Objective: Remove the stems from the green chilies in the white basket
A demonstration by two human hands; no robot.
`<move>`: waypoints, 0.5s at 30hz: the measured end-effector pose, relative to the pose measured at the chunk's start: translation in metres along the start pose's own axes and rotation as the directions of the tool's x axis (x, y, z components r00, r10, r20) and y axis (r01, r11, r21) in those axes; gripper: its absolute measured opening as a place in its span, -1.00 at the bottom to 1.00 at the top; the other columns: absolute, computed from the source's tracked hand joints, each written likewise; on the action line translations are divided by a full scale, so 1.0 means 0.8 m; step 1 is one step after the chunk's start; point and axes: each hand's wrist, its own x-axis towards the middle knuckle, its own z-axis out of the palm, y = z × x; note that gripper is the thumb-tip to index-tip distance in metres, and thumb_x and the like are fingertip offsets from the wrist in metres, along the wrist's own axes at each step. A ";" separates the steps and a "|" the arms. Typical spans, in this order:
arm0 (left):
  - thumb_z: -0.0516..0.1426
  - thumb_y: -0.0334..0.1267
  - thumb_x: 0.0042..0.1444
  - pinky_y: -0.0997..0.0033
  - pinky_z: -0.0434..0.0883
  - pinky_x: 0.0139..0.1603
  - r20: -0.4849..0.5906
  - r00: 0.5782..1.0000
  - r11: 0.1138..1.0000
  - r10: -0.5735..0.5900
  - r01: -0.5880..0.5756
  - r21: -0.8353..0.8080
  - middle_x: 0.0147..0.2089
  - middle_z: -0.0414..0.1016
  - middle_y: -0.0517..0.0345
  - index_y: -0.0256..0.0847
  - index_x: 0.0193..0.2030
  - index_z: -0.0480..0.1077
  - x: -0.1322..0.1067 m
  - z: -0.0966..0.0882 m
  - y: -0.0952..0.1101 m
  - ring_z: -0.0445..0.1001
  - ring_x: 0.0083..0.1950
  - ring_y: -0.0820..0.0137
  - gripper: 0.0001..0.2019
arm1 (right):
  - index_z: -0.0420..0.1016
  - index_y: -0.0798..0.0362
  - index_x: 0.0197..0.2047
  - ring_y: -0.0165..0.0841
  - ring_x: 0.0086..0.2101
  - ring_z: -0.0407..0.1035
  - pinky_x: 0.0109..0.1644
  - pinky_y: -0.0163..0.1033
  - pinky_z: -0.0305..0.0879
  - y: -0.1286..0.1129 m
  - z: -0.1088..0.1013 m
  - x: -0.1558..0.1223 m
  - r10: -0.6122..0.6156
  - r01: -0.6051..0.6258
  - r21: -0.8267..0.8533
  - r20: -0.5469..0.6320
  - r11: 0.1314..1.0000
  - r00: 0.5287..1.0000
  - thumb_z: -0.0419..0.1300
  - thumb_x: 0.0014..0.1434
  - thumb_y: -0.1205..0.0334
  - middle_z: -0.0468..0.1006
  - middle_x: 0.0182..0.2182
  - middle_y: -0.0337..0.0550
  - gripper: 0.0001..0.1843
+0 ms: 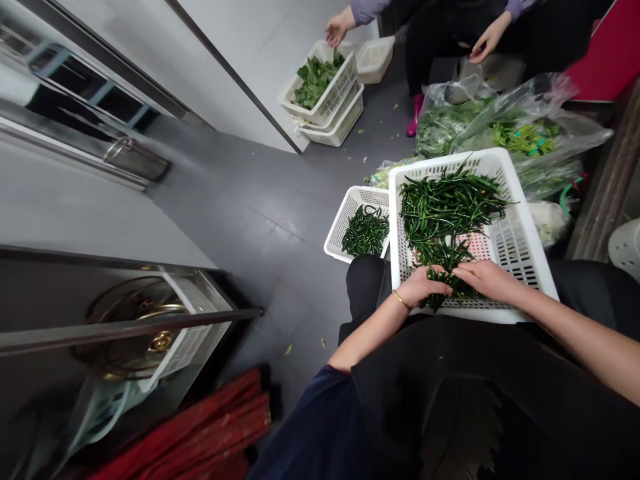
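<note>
A white plastic basket (530,247) rests on my lap, with a large heap of thin green chili peppers (447,200) in its far part and a smaller pile near me. At the near pile, my left hand (423,287) has its fingers curled round several chili peppers. Close beside it, my right hand (483,277) is closed with thumb and fingertips together at the same peppers. Whatever small piece lies between those fingertips is too small to make out. Left of my knee, a second white basket (333,233) on the floor holds more green chili peppers.
Ahead, a co-worker's hand (339,27) is over stacked white baskets (340,100) with leafy greens. Clear plastic bags (575,133) of greens lie beyond my basket. A metal rack (200,323) stands at left, near red fabric-like material (215,427). Leaf scraps dot the grey floor (240,180).
</note>
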 end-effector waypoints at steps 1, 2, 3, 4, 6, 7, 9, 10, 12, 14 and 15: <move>0.34 -0.31 -0.44 0.44 0.23 -0.39 0.017 0.999 0.998 -0.028 0.029 -0.063 -0.56 0.34 0.28 -0.32 -0.42 0.34 0.001 0.002 -0.002 0.28 -0.52 0.53 -0.62 | 0.31 0.07 -0.50 -0.36 -0.47 0.31 -0.40 -0.30 0.09 -0.003 0.002 0.000 -0.032 0.025 -0.160 -0.044 0.987 0.999 -0.19 0.25 -0.03 0.45 -0.52 -0.11 -0.52; 0.34 -0.30 -0.44 0.42 0.24 -0.40 0.041 0.998 0.991 -0.048 0.053 -0.125 -0.56 0.35 0.25 -0.33 -0.43 0.34 0.003 0.003 -0.003 0.29 -0.53 0.51 -0.63 | 0.35 0.08 -0.44 -0.32 -0.43 0.34 -0.39 -0.29 0.08 -0.005 0.004 0.002 -0.050 0.027 -0.298 -0.070 0.954 0.996 -0.22 0.27 0.01 0.47 -0.47 -0.06 -0.52; 0.34 -0.28 -0.43 0.41 0.25 -0.41 0.062 0.996 0.981 -0.058 0.068 -0.181 -0.57 0.35 0.23 -0.33 -0.45 0.34 0.004 0.005 -0.005 0.30 -0.54 0.50 -0.65 | 0.38 0.10 -0.38 -0.29 -0.39 0.36 -0.39 -0.28 0.08 -0.007 0.005 0.005 -0.057 0.021 -0.405 -0.077 0.914 0.995 -0.23 0.28 0.04 0.49 -0.43 -0.02 -0.52; 0.33 -0.28 -0.43 0.41 0.25 -0.42 0.076 0.995 0.971 -0.063 0.078 -0.227 -0.58 0.35 0.22 -0.34 -0.47 0.34 0.006 0.006 -0.007 0.30 -0.55 0.50 -0.66 | 0.40 0.13 -0.33 -0.27 -0.37 0.38 -0.39 -0.27 0.09 -0.007 0.005 0.011 -0.045 0.006 -0.477 -0.070 0.879 0.997 -0.25 0.29 0.06 0.50 -0.41 0.03 -0.51; 0.32 -0.29 -0.42 0.41 0.25 -0.43 0.061 0.996 0.951 -0.063 0.079 -0.299 -0.59 0.35 0.20 -0.35 -0.49 0.35 0.008 0.005 -0.009 0.30 -0.56 0.50 -0.68 | 0.42 0.17 -0.24 -0.22 -0.34 0.40 -0.38 -0.26 0.12 -0.005 0.004 0.031 0.036 -0.059 -0.550 -0.053 0.833 0.998 -0.26 0.30 0.07 0.50 -0.36 0.08 -0.50; 0.32 -0.30 -0.42 0.41 0.26 -0.44 0.035 0.997 0.942 -0.063 0.071 -0.327 -0.59 0.36 0.19 -0.36 -0.49 0.36 0.008 0.004 -0.010 0.30 -0.56 0.51 -0.70 | 0.42 0.18 -0.18 -0.20 -0.33 0.41 -0.37 -0.24 0.15 -0.004 0.003 0.045 0.092 -0.105 -0.568 -0.052 0.817 0.994 -0.24 0.29 0.05 0.50 -0.31 0.11 -0.50; 0.29 -0.33 -0.41 0.43 0.26 -0.43 -0.037 0.998 0.931 -0.058 0.041 -0.362 -0.59 0.37 0.17 -0.37 -0.51 0.38 0.008 0.001 -0.010 0.32 -0.56 0.51 -0.74 | 0.40 0.16 -0.07 -0.17 -0.30 0.43 -0.33 -0.21 0.21 -0.001 0.002 0.077 0.181 -0.175 -0.576 -0.048 0.799 0.982 -0.15 0.26 -0.04 0.47 -0.20 0.16 -0.50; 0.28 -0.35 -0.40 0.43 0.27 -0.42 -0.081 0.995 0.931 -0.051 0.018 -0.365 -0.58 0.38 0.16 -0.38 -0.52 0.39 0.008 -0.001 -0.009 0.33 -0.55 0.51 -0.77 | 0.39 0.15 -0.03 -0.15 -0.28 0.43 -0.31 -0.19 0.23 -0.001 0.003 0.094 0.210 -0.194 -0.568 -0.038 0.800 0.977 -0.10 0.23 -0.06 0.45 -0.15 0.18 -0.50; 0.26 -0.36 -0.39 0.43 0.29 -0.40 -0.169 0.985 0.935 -0.029 -0.033 -0.352 -0.57 0.41 0.12 -0.38 -0.55 0.41 0.007 -0.005 -0.009 0.35 -0.52 0.49 -0.82 | 0.42 0.17 -0.05 -0.14 -0.25 0.43 -0.25 -0.16 0.26 -0.003 0.007 0.123 0.243 -0.209 -0.541 -0.008 0.815 0.970 -0.02 0.21 -0.01 0.45 -0.14 0.21 -0.54; 0.25 -0.37 -0.37 0.42 0.30 -0.38 -0.229 0.973 0.938 0.007 -0.086 -0.337 -0.58 0.42 0.11 -0.39 -0.57 0.41 0.007 -0.008 -0.008 0.35 -0.51 0.49 -0.85 | 0.48 0.22 -0.13 -0.15 -0.23 0.43 -0.22 -0.17 0.26 -0.005 0.009 0.140 0.258 -0.213 -0.514 0.016 0.831 0.966 0.00 0.21 0.13 0.48 -0.19 0.23 -0.63; 0.25 -0.37 -0.37 0.42 0.30 -0.37 -0.244 0.969 0.937 0.029 -0.112 -0.332 -0.58 0.43 0.11 -0.38 -0.58 0.41 0.007 -0.010 -0.009 0.35 -0.51 0.49 -0.85 | 0.49 0.23 -0.15 -0.15 -0.22 0.43 -0.21 -0.17 0.27 -0.005 0.008 0.142 0.254 -0.210 -0.511 0.019 0.834 0.967 -0.01 0.21 0.18 0.49 -0.20 0.22 -0.65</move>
